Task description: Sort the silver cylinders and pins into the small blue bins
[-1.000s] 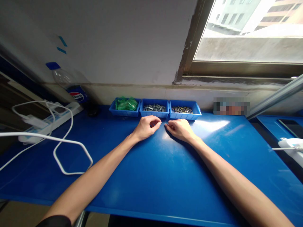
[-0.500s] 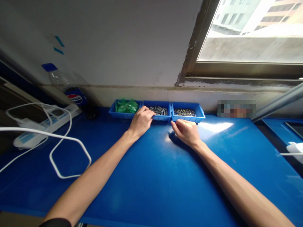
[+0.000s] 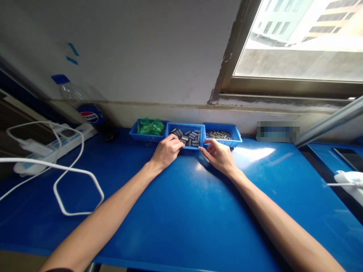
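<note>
The middle blue bin [image 3: 203,136] holds several short grey metal cylinders [image 3: 193,136]. My left hand [image 3: 168,150] is at its near left corner, fingers curled over the rim and partly hiding it; the fingertips lie close to the cylinders. By the near right corner of that bin is my right hand [image 3: 219,154], thumb and index finger apart, thumb tip at or very near the corner. Behind my right hand stands the right blue bin [image 3: 237,136], with many thin metal pins [image 3: 219,135] in it. Green plastic packets [image 3: 151,127] fill the left blue bin [image 3: 135,132].
On the left stand a cola bottle [image 3: 92,115] and a white power strip [image 3: 61,145], with a white cable [image 3: 76,170] looping over the blue table [image 3: 176,223]. A blurred-out item [image 3: 278,132] sits at the back right. Far right is a phone [image 3: 350,156].
The middle bin has come forward, out of line with its neighbours, and my left hand has come nearer with it. My right hand has shifted slightly left, its thumb and index finger now parted.
</note>
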The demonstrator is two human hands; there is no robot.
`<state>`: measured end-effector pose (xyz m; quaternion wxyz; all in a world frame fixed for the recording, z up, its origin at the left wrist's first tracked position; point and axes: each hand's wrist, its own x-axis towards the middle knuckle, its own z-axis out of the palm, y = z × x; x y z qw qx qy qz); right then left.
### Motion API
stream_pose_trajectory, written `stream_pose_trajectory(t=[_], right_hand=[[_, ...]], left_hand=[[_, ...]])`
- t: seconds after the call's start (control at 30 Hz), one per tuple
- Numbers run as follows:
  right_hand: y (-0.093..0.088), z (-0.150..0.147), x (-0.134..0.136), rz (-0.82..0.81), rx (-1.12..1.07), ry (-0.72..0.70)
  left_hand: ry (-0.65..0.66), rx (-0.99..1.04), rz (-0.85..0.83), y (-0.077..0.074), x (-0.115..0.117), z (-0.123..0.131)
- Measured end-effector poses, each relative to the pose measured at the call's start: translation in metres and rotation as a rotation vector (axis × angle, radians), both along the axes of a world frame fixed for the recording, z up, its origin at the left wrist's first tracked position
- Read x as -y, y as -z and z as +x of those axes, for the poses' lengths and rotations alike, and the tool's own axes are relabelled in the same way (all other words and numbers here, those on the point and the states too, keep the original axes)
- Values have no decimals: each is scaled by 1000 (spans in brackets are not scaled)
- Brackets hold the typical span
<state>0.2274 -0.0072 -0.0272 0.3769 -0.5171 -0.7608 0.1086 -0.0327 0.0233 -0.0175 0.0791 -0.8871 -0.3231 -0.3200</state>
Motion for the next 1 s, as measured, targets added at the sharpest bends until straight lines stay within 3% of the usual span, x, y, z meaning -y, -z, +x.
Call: stream_pose_trajectory(t=[0.37, 0.5, 0.67, 1.0], right_hand=[[3, -3, -3, -111, -309, -169], [5, -3, -1, -98, -190, -252], [4, -1, -1, -15, -95, -239], [5, 1, -3, 14, -94, -221]], left_hand=[[76, -112, -48, -5, 6, -6], [49, -160, -118, -4, 13, 6], [-24, -241, -117, 0, 16, 21], [33, -98, -190, 4, 21, 19]])
